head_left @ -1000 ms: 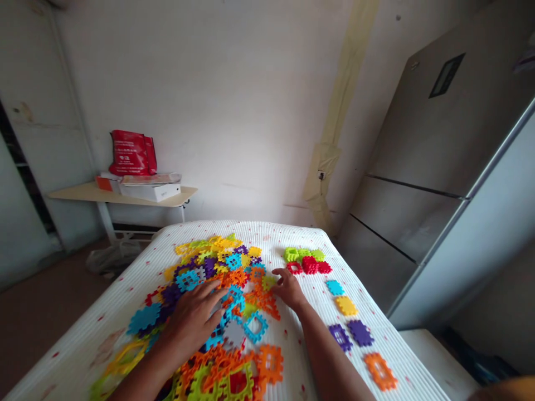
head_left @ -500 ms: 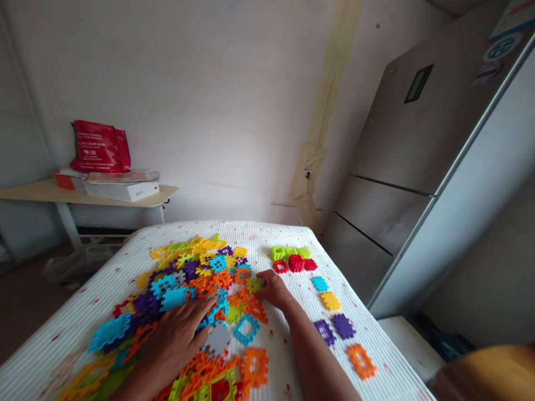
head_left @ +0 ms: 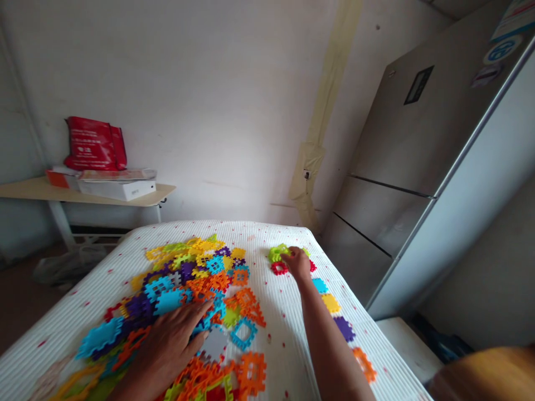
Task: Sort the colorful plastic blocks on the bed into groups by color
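Observation:
My left hand (head_left: 178, 334) lies over a heap of toothed plastic building pieces, fingers stretched out and thumb apart, holding nothing. Under and around it are a blue piece (head_left: 169, 301), a grey piece (head_left: 215, 343) and orange pieces (head_left: 209, 284). At the far right of the table, my right hand (head_left: 298, 262) has its fingers closed at the small group of green building pieces (head_left: 277, 253). Its fingertips partly hide the green piece they pinch. Just nearer than these lies a red square frame piece (head_left: 279, 268), and the hand covers most of the other red ones.
Down the table's right side lie a blue piece (head_left: 320, 285), a yellow piece (head_left: 331, 303), a purple piece (head_left: 344, 328) and an orange frame piece (head_left: 365, 365). A tall refrigerator (head_left: 401, 167) stands right of the table. A side table (head_left: 25, 189) bears a red bag (head_left: 94, 145).
My right hand has moved from the heap's right edge, where it held a green piece, away and right to the green group. My left hand stays on the heap.

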Tool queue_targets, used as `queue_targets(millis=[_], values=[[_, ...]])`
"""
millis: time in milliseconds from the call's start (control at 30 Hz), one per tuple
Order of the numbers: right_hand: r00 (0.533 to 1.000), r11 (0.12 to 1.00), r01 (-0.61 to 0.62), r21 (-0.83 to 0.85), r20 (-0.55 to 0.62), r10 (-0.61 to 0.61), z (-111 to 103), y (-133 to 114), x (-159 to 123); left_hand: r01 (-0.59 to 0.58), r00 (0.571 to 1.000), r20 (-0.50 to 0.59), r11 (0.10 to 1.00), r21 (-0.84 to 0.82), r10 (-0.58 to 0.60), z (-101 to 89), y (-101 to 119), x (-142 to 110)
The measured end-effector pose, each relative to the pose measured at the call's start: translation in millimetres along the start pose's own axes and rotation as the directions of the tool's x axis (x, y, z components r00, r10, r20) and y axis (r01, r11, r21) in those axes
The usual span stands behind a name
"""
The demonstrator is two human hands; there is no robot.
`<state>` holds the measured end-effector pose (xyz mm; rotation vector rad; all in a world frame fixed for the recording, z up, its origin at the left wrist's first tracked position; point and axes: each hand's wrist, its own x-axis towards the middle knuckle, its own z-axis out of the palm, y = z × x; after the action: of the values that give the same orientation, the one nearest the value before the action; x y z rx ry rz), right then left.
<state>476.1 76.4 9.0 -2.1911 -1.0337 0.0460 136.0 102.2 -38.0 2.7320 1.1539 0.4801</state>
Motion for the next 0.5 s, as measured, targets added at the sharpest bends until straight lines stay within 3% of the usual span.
queue_targets(millis=[67,200,500], values=[[0.993,0.986,-0.098,-0.138,-0.082,0.088,-12,5,18,0.002,1.0,0.001,1.0,0.0,-0.002,1.5,-1,0],[0.985,0.932,-0.174,-0.317,-0.074,0.159,-15,8,37,-0.009,1.0,-0.02,1.0,-0.002,0.009,4.3,-3,0],[0.983,0.896,-0.184,-0.404,-0.068,0.172,8,6,42,-0.003,1.0,-0.028,1.0,-0.01,0.003,2.5,-1,0]])
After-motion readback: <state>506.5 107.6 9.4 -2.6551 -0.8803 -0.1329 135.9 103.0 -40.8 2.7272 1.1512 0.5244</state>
